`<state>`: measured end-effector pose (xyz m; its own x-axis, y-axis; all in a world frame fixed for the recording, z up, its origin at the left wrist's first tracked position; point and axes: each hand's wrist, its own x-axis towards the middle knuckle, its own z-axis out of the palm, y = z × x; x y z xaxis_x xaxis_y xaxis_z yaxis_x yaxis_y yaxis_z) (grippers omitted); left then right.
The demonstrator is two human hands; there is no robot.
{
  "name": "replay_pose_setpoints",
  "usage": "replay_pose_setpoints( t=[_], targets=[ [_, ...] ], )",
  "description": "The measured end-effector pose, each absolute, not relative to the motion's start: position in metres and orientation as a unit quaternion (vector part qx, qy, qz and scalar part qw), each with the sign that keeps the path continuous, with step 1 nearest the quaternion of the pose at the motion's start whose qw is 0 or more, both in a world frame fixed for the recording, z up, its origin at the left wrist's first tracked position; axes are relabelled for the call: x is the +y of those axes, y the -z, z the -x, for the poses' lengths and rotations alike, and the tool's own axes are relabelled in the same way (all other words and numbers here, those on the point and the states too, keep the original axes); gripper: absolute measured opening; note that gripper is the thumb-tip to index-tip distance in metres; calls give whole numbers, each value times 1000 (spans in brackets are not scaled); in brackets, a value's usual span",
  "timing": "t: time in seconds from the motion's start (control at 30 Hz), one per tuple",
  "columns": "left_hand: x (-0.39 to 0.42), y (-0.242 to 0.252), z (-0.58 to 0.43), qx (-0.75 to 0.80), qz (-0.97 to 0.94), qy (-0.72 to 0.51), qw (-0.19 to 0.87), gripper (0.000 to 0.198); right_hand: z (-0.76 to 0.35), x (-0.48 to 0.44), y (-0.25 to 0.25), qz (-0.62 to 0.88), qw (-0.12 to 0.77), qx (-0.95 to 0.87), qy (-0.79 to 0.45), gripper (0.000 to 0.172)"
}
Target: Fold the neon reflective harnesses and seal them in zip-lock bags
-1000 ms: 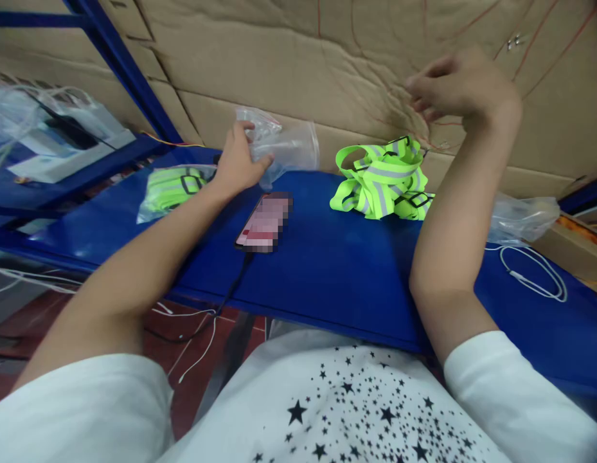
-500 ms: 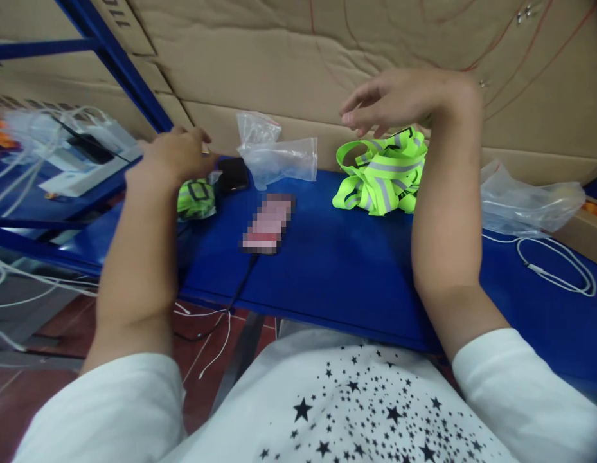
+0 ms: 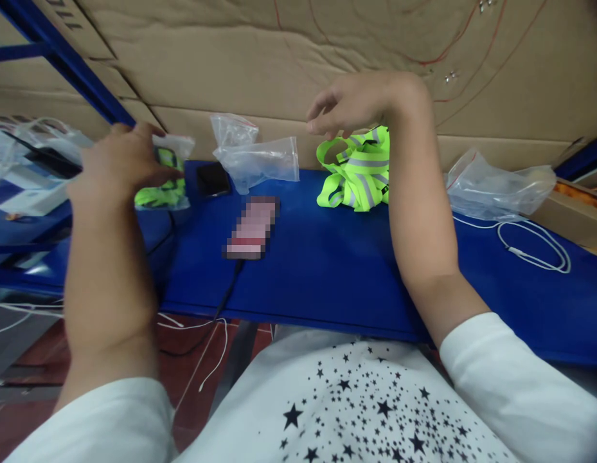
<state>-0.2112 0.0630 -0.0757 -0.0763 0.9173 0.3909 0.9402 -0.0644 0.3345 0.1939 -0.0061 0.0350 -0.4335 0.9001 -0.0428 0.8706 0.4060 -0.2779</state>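
Observation:
My left hand [image 3: 121,157] is at the left of the shelf, over a small clear bag [image 3: 181,146] with a folded neon-yellow strap [image 3: 167,194] inside. Its thumb and fingers are spread apart, with part of the bag showing between them; the far fingers are partly hidden. Loosely bent, my right hand [image 3: 353,106] hovers by the cardboard above a loose heap of neon-yellow reflective straps [image 3: 358,170]. Its fingers are apart and nothing shows in them. My right forearm hides the heap's right side.
A blurred-out phone [image 3: 252,228] with a black cable lies mid-shelf on the blue surface [image 3: 317,276]. Behind it are a black flat object [image 3: 213,179] and clear zip bags [image 3: 264,161]. More plastic bags [image 3: 500,186] and a white cable [image 3: 539,247] lie right. Cardboard [image 3: 231,64] stands behind.
The view has swung right. My left hand and the bagged strap have shifted left, and the bag shows more fully. My right hand has stayed above the strap heap.

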Motion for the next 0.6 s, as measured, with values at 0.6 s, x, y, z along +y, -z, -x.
replay_pose_setpoints(
  t=[0.6],
  targets=[
    [5, 95, 65, -152, 896, 415, 50, 79, -175, -38, -46, 420, 144, -893, -70, 15]
  ],
)
